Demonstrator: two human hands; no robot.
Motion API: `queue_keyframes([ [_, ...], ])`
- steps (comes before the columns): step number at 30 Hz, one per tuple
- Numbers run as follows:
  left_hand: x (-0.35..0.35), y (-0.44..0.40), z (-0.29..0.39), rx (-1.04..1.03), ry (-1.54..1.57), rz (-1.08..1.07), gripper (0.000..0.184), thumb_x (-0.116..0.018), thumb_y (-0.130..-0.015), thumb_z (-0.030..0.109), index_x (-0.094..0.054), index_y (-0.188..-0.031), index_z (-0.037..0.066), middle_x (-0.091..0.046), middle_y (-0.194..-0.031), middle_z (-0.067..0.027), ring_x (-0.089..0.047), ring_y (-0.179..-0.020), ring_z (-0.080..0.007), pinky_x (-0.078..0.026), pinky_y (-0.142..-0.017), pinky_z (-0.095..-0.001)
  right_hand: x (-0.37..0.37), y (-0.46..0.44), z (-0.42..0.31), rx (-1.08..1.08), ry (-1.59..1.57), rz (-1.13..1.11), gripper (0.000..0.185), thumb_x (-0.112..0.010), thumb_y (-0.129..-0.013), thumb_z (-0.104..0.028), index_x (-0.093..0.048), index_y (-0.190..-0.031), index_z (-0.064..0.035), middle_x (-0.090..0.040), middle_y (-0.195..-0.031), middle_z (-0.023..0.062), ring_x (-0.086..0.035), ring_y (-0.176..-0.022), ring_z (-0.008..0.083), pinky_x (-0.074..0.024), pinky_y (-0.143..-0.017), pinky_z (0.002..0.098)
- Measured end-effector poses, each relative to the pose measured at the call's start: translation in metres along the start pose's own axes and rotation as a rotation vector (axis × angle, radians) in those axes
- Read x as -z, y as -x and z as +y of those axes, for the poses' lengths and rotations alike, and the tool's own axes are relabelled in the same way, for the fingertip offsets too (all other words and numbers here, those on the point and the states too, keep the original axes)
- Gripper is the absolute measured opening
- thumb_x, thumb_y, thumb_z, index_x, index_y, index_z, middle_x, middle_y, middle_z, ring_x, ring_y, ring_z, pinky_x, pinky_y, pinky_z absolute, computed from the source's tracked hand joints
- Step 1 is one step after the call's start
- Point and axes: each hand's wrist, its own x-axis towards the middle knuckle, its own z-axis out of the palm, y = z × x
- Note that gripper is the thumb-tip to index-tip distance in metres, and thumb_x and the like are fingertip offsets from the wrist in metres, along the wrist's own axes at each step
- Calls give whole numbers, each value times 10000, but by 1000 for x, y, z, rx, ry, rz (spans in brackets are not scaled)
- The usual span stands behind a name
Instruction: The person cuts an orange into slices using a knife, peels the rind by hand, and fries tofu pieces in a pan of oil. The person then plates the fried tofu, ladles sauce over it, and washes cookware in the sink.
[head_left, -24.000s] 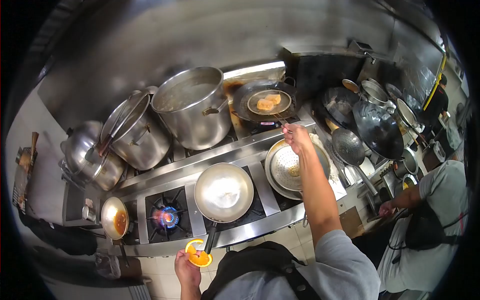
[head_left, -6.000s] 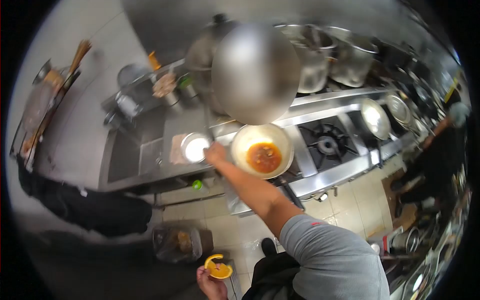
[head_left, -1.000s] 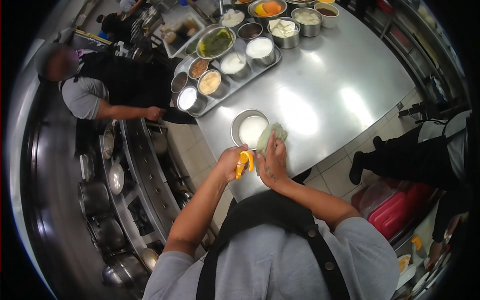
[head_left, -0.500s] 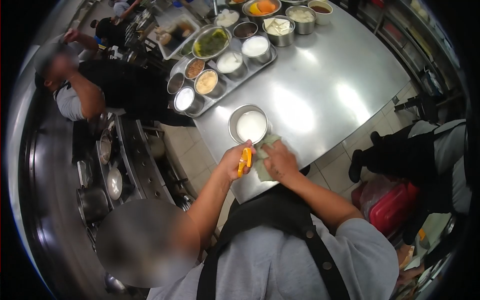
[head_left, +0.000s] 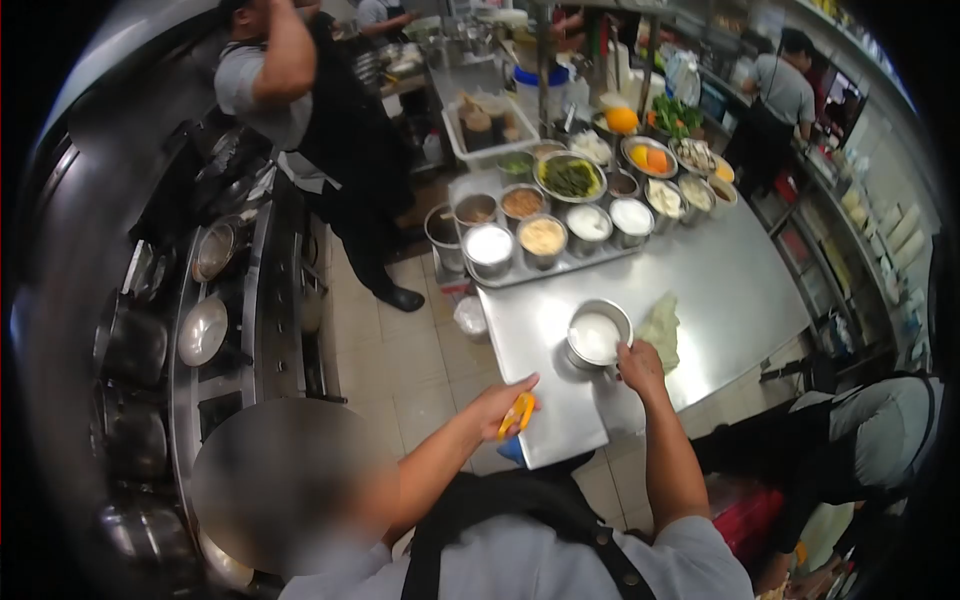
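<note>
My right hand [head_left: 642,366] is closed on the near side of a round steel container [head_left: 622,318], which has white contents. The container is tilted a little and seems to be held just over the steel table [head_left: 565,405]; I cannot tell whether its base touches. Beside it, on the right, a crumpled pale green cloth [head_left: 660,333] lies on the table. My left hand [head_left: 500,408], at the table's left edge, is closed round a small orange looped object [head_left: 518,412], whose kind I cannot make out.
On the table's far side, a tray [head_left: 570,268] carries several steel containers of ingredients. More bowls stand behind, one with an orange [head_left: 621,121]. A stove with pans [head_left: 205,330] runs along the left. One person [head_left: 345,150] stands at left, another [head_left: 850,440] at right.
My right hand has let go of the cloth and now grips the container. My left hand has moved away to the left with the orange object. The view has swung, showing more of the kitchen.
</note>
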Motion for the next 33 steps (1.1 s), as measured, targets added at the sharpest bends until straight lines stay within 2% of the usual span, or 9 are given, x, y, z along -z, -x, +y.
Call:
queue_keyframes([
  [3,77,54,-24,-118,149,-83,494,-546,-883,533,-554,-721,66,-430,-453,-33,-420,-314,-151,-329,-300,-278,-20,7,-11,-225,-442,11,279,-439,-845,-172,-563,-769,67,-595,-640,144,-616,-467,220,-444,-365,307],
  [5,130,94,-40,-154,263,-98,483,-539,-892,517,-541,-683,81,-392,-446,-25,-405,-332,-160,-320,-323,-297,-26,7,-18,-289,-480,48,231,-432,-840,-130,-551,-819,67,-599,-647,126,-635,-497,216,-467,-372,289],
  [11,253,184,-93,-252,446,163,489,-529,-899,509,-523,-647,90,-391,-464,-39,-409,-368,-188,-319,-364,-308,-24,6,-42,-242,-291,149,193,-470,-840,-102,-530,-771,68,-607,-621,153,-623,-460,234,-467,-346,316],
  [13,285,200,-110,-256,487,245,490,-520,-903,508,-521,-642,93,-393,-465,-45,-411,-370,-193,-316,-364,-310,-10,2,-67,-128,-218,167,245,-488,-836,-116,-542,-699,80,-594,-549,157,-620,-437,249,-472,-351,325],
  [14,299,205,-119,-256,530,326,492,-512,-907,508,-519,-636,97,-394,-466,-50,-412,-372,-199,-312,-363,-311,1,-15,-69,189,159,92,317,-479,-825,-158,-577,-682,108,-607,-544,177,-636,-455,260,-500,-398,343],
  [16,326,211,-133,-257,594,320,496,-501,-911,509,-521,-633,99,-400,-470,-55,-413,-371,-201,-313,-364,-312,20,-17,-130,-84,-170,140,307,-476,-812,-145,-588,-651,91,-603,-536,166,-646,-482,258,-492,-396,343],
  [27,355,222,-47,-525,742,388,434,-489,-882,506,-571,-717,113,-550,-594,-54,-529,-510,-231,-388,-436,-355,-37,-224,-296,112,-425,-32,238,-474,-845,-181,-582,-831,31,-639,-700,107,-666,-568,195,-502,-430,264],
  [28,353,228,-33,-589,755,320,296,-520,-842,382,-585,-814,95,-594,-699,-69,-581,-606,-249,-441,-477,-392,-67,-296,-258,262,-160,24,236,-482,-850,-189,-580,-864,25,-632,-704,101,-666,-569,197,-505,-432,265],
  [33,351,226,25,-767,704,352,294,-523,-746,200,-579,-985,37,-617,-835,-91,-623,-772,-269,-538,-621,-468,-125,-319,-308,68,-405,-109,245,-500,-847,-166,-574,-868,67,-628,-667,123,-649,-530,202,-501,-414,297],
])
